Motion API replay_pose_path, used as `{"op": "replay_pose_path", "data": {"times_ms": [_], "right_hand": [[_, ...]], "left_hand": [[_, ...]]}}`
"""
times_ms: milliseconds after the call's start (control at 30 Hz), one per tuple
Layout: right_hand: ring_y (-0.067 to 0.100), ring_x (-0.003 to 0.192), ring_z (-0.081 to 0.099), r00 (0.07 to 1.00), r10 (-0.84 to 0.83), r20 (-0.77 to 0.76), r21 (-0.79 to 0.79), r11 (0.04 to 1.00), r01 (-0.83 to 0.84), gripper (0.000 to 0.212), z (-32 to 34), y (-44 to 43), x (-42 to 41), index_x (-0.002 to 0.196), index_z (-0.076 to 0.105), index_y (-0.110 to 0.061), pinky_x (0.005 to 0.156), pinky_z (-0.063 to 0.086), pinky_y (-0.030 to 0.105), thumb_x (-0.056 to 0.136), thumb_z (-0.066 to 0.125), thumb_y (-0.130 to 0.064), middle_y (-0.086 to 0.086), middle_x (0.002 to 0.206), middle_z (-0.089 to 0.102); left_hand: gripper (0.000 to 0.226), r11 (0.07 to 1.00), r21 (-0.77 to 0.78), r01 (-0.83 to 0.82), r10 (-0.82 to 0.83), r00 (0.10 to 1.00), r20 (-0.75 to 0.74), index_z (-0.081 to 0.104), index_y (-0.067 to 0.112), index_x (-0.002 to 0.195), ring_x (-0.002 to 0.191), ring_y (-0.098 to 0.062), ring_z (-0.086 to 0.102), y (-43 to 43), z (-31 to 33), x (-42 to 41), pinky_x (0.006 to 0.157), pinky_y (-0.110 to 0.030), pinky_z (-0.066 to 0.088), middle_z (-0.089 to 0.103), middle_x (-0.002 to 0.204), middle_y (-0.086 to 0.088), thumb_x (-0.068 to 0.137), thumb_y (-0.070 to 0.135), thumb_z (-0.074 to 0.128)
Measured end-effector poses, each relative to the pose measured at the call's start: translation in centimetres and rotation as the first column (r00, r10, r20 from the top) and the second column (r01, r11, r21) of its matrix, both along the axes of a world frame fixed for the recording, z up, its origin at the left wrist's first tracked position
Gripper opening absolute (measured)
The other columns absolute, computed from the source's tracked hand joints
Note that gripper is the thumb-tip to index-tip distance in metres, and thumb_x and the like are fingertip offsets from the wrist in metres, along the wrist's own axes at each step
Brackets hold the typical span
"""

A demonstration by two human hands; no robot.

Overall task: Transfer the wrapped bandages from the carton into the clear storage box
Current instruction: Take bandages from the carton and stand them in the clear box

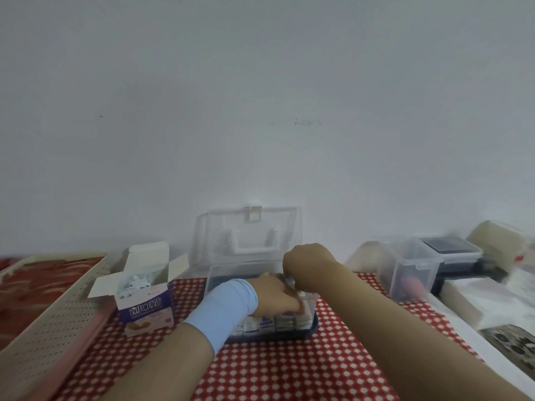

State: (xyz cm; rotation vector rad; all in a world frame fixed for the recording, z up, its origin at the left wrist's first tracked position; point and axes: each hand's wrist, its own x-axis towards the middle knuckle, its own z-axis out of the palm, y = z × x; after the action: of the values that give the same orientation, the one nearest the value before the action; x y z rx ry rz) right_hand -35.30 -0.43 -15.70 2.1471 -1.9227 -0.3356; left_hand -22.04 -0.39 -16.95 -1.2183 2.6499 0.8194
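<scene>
The clear storage box (pixel 215 277) stands in the middle of the table, its lid (pixel 249 227) upright against the wall. Rows of wrapped bandages (pixel 272 324) show through its front wall. Both hands are inside the box. My left hand (pixel 275 293), with a light blue wristband, reaches in palm down and presses on the bandages at the right end. My right hand (pixel 307 261) is curled over the box's right side, fingers pointing down among the bandages; its fingertips are hidden. The open purple and white carton (pixel 147 311) stands left of the box with wrapped bandages (pixel 136 283) still showing inside.
A perforated cream tray (pixel 52 319) lies at the left. Right of the box stand a small clear lidded container (pixel 405 270), a dark-lidded one (pixel 451 250) and white packets (pixel 486 302). A red and white dotted cloth (pixel 289 369) covers the table. The wall rises directly behind.
</scene>
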Motion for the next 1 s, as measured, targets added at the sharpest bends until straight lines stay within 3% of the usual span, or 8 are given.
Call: {"op": "replay_pose_path", "data": {"times_ms": [100,167,300,433,567,733,867,1000], "right_hand": [[0.020,0.080,0.067,0.999,0.013,0.032,-0.049,0.999,-0.012,0.014,0.3,0.0,-0.1,0.100,0.075,-0.020,0.077,0.057,0.032,0.089,0.067,-0.018,-0.001,0.091,0.070],[0.020,0.075,0.065,0.999,0.017,0.047,-0.024,1.000,-0.016,0.010,0.6,0.1,0.0,0.091,0.073,-0.019,0.074,0.055,0.031,0.090,0.063,-0.019,-0.001,0.081,0.065],[0.018,0.069,0.060,0.999,-0.010,0.052,0.026,1.000,0.008,0.020,0.5,0.5,0.1,0.077,0.062,-0.012,0.072,0.055,0.031,0.094,0.058,-0.023,-0.001,0.068,0.055],[0.019,0.079,0.067,0.992,-0.020,0.122,0.018,1.000,0.018,0.014,0.8,0.5,0.0,0.096,0.074,-0.013,0.072,0.055,0.030,0.091,0.064,-0.023,0.001,0.087,0.069],[0.020,0.086,0.068,0.983,0.011,0.185,-0.018,1.000,-0.008,0.020,2.0,0.5,0.0,0.103,0.077,-0.023,0.078,0.057,0.032,0.090,0.063,-0.017,-0.002,0.101,0.073],[0.023,0.096,0.067,0.981,0.011,0.194,0.058,0.998,-0.023,0.031,2.4,0.3,1.4,0.114,0.075,-0.027,0.080,0.054,0.032,0.092,0.058,-0.011,-0.002,0.111,0.071],[0.024,0.079,0.065,0.988,-0.027,0.155,0.126,0.992,0.008,0.018,1.3,-0.5,2.4,0.100,0.076,-0.013,0.065,0.049,0.032,0.091,0.060,-0.012,0.003,0.092,0.069],[0.025,0.068,0.056,0.995,-0.030,0.096,0.113,0.993,0.020,0.010,0.9,-1.1,3.1,0.081,0.063,-0.013,0.063,0.044,0.032,0.089,0.060,-0.008,0.002,0.072,0.053]], "left_hand": [[0.047,0.999,0.014,0.040,-0.040,0.999,-0.019,0.071,0.028,0.109,0.125,-0.024,0.048,0.0,0.2,0.2,0.109,-0.043,0.040,0.044,0.145,0.002,0.082,0.059,0.049],[0.049,0.997,-0.026,0.073,-0.074,0.997,-0.021,0.070,0.025,0.109,0.126,-0.025,0.050,-0.2,0.4,0.4,0.110,-0.043,0.039,0.050,0.136,0.001,0.081,0.058,0.047],[0.059,0.995,-0.091,0.038,-0.046,0.995,-0.087,0.073,0.028,0.109,0.111,-0.019,0.058,-1.3,0.7,1.5,0.103,-0.045,0.045,0.063,0.122,0.003,0.069,0.064,0.047],[0.075,0.997,-0.073,0.023,-0.022,1.000,0.007,0.074,0.027,0.112,0.108,-0.017,0.061,-1.2,0.9,2.1,0.102,-0.043,0.046,0.069,0.116,0.005,0.060,0.072,0.044],[0.053,0.996,-0.085,0.023,-0.019,0.999,0.044,0.073,0.027,0.116,0.113,-0.019,0.059,-0.6,1.7,2.5,0.104,-0.041,0.044,0.067,0.123,0.003,0.080,0.059,0.051],[0.058,0.992,-0.129,-0.007,0.014,0.998,0.058,0.072,0.027,0.114,0.110,-0.020,0.062,-1.1,2.6,3.9,0.102,-0.044,0.047,0.069,0.120,0.002,0.070,0.057,0.049],[0.053,0.993,-0.107,0.048,-0.036,0.993,0.111,0.064,0.036,0.128,0.126,-0.018,0.052,-0.4,2.3,3.7,0.111,-0.041,0.039,0.054,0.143,0.008,0.080,0.055,0.054],[0.051,0.995,-0.088,0.043,-0.029,0.987,0.156,0.056,0.036,0.138,0.135,-0.020,0.044,-0.3,1.3,3.2,0.114,-0.039,0.035,0.040,0.155,0.007,0.089,0.049,0.056]]}}
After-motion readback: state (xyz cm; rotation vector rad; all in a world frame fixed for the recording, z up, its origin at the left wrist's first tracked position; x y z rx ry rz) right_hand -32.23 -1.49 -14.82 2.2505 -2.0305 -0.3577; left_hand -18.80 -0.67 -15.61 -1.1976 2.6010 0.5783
